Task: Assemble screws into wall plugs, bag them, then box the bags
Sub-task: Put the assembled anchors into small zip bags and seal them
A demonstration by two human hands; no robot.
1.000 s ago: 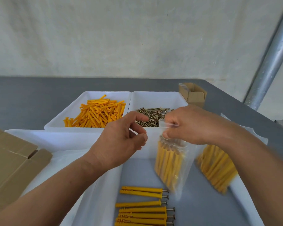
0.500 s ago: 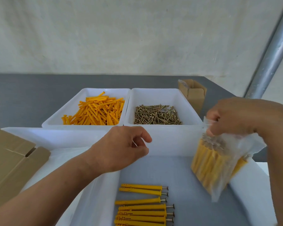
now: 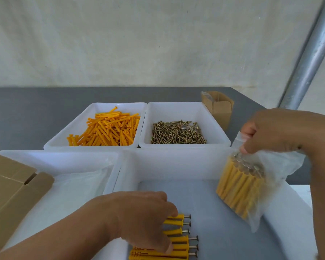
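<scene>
Right hand [image 3: 276, 130] pinched the neck of a clear plastic bag [image 3: 240, 190] packed with assembled plugs. The bag hung tilted over the right side of the near white tray [image 3: 176, 166], its lower end blurred. Left hand [image 3: 144, 220] lay curled over the row of screw-fitted plugs [image 3: 180, 239] on the tray floor, hiding their left ends. Whether it gripped any could not be told. The row was cut off at the bottom edge.

- Four white trays [image 3: 176, 111].
- Two cardboard boxes [image 3: 219, 107].
- One filled clear bag [image 3: 238, 190].
- Six assembled plugs [image 3: 178, 239] showing; any more are hidden.
- One heap of loose plugs [image 3: 107, 130] and one of loose screws [image 3: 176, 134], each too many to count.
- Two hands: left hand [image 3: 143, 216], right hand [image 3: 278, 130].
</scene>
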